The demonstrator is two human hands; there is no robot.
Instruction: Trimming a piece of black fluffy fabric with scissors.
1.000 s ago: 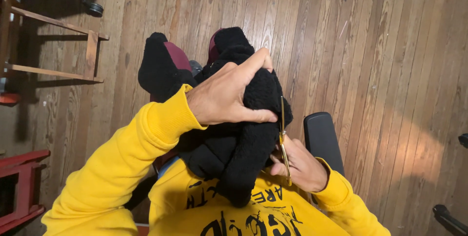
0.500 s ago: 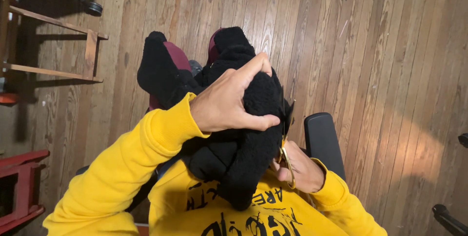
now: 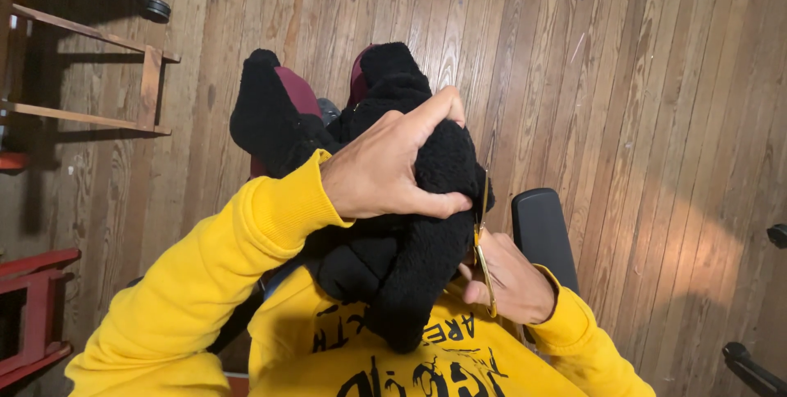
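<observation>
Scissors (image 3: pixel 484 241) with gold blades rest in the right hand (image 3: pixel 508 282), edge against a black fleece garment (image 3: pixel 402 257) bunched in the lap; the left hand (image 3: pixel 385 171) clamps it from above, steadying the fabric over the wooden floor (image 3: pixel 656 118).

Below me I see a wooden plank floor (image 3: pixel 656 118) filling most of the view. At ten o'clock stands a bare wooden frame (image 3: pixel 152 77), with a black caster wheel (image 3: pixel 154 10) just above it at eleven. At eight o'clock sits a red wooden piece (image 3: pixel 33 307). A black padded armrest (image 3: pixel 541 229) lies at four o'clock.
</observation>
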